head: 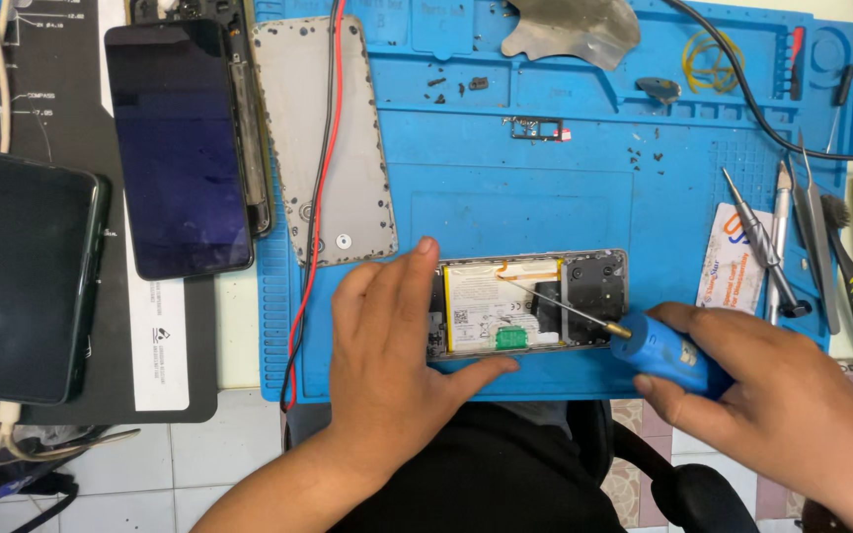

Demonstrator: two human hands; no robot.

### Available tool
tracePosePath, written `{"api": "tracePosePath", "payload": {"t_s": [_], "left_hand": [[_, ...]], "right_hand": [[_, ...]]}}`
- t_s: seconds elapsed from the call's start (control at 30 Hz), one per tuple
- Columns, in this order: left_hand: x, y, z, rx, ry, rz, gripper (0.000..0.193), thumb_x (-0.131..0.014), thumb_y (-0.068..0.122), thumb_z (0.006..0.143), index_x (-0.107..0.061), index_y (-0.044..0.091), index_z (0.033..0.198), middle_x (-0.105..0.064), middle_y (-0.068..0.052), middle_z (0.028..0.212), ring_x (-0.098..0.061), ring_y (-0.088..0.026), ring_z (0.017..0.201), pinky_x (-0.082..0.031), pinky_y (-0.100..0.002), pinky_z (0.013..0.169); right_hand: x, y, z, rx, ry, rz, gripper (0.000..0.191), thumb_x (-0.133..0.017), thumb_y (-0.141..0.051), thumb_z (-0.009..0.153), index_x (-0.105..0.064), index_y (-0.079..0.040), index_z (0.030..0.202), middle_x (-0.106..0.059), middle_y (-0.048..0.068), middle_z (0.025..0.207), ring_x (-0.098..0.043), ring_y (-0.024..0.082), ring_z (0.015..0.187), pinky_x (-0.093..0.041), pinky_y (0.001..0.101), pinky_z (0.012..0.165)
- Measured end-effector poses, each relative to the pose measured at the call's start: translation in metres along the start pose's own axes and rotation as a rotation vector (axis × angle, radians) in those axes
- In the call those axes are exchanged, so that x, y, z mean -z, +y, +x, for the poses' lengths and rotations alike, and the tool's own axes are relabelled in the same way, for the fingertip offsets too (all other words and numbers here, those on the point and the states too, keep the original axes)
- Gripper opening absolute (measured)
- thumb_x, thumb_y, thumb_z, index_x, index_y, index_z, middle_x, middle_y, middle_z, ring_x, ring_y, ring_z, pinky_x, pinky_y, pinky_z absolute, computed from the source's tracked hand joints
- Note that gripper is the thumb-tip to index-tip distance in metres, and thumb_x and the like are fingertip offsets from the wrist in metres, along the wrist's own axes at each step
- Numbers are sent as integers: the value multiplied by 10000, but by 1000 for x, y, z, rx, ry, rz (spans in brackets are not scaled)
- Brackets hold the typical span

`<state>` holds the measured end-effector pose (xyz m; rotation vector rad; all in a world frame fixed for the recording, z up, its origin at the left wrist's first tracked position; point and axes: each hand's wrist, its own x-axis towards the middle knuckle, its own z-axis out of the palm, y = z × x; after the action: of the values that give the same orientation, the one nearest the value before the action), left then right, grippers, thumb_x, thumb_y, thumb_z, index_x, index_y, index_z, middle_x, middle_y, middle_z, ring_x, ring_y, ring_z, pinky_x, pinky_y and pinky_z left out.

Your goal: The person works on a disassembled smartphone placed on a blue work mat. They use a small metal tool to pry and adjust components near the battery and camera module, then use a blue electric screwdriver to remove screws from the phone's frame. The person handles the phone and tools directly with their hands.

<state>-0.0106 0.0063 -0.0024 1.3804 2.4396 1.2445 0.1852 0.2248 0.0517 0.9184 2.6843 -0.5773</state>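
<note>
Head view: the left hand [397, 341] lies flat, fingers spread, pressing the left end of an opened phone [530, 303] lying near the front edge of the blue repair mat [505, 188]. The right hand [782, 405] is clamped around a blue electric screwdriver [668, 353], its bit over the phone's battery. A detached grey back cover [323, 138] and two dark phones [178, 148] lie to the left.

The left hand [397, 345] covers the left end of the opened phone [530, 301]. The right hand [782, 405] hides the blue screwdriver [668, 355] rear. The bit's tip is too small to tell. The blue mat [545, 178] top is cut off by the frame edge.
</note>
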Motion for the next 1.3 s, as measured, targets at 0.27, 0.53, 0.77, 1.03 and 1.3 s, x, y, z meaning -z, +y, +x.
{"api": "tracePosePath", "payload": {"t_s": [0.27, 0.53, 0.77, 1.03, 1.3], "left_hand": [[11, -14, -6, -88, -80, -144, 1062, -931, 228, 742, -299, -36, 1554, -643, -157, 1266, -530, -350, 1225, -429, -442, 1064], [10, -15, -8, -87, -65, -142, 1033, -932, 242, 745, -333, -52, 1534, -660, -156, 1215, -552, -342, 1193, -436, -432, 1052], [9, -14, -8, -80, -66, -140, 1019, -928, 249, 745, -349, -48, 1528, -667, -150, 1204, -555, -335, 1186, -434, -435, 1049], [10, -14, -7, -77, -76, -144, 1015, -925, 250, 754, -346, -45, 1535, -673, -141, 1190, -559, -331, 1172, -431, -435, 1040], [10, -14, -7, -77, -63, -141, 1006, -926, 248, 741, -361, -34, 1524, -676, -141, 1200, -563, -333, 1167, -432, -436, 1045]], "right_hand": [[-16, -23, -12, -143, 4, -168, 587, -803, -443, 713, -667, -130, 1190, -740, 90, 886, -723, 337, 769, -565, 446, 642], [-21, -30, -18, -186, 36, -265, 606, -829, -466, 745, -681, -162, 1247, -699, 77, 822, -697, 289, 663, -558, 409, 598], [-19, -36, -19, -153, 61, -247, 607, -823, -418, 724, -698, -149, 1254, -680, 81, 808, -681, 272, 645, -550, 394, 582], [-19, -38, -18, -46, 123, -242, 593, -819, -388, 715, -704, -124, 1234, -687, 80, 829, -673, 271, 623, -543, 387, 560], [-19, -36, -21, -96, 105, -284, 606, -831, -416, 710, -718, -146, 1241, -704, 68, 870, -696, 266, 674, -556, 386, 589]]}}
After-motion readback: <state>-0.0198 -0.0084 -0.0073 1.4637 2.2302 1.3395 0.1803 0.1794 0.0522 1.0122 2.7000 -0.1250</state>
